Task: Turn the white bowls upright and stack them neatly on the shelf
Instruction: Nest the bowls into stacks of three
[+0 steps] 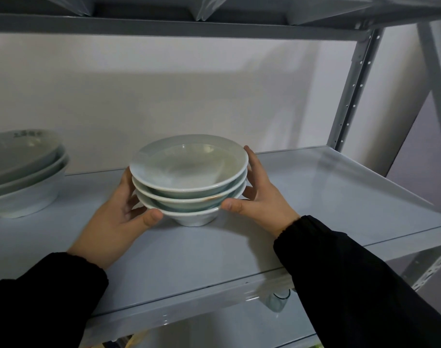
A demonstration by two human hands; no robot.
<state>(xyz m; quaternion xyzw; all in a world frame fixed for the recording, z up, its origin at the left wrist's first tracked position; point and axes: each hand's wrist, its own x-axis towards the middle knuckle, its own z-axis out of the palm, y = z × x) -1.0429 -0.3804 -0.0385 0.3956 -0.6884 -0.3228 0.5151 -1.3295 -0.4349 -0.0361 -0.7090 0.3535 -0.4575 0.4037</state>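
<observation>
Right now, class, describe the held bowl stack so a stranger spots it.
Find the grey shelf. At its middle stands a stack of three upright white bowls. Unlike the wider stack far left, the left hand and right hand cup it.

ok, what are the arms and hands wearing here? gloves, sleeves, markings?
Left hand and right hand are bare: no gloves, rings or watch visible. Left sleeve and right sleeve are plain black, long, with gathered cuffs at the wrists. No markings visible.

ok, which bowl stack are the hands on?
The middle stack: the left hand and right hand hold its sides. The left stack, at the frame's edge, sits untouched.
</observation>
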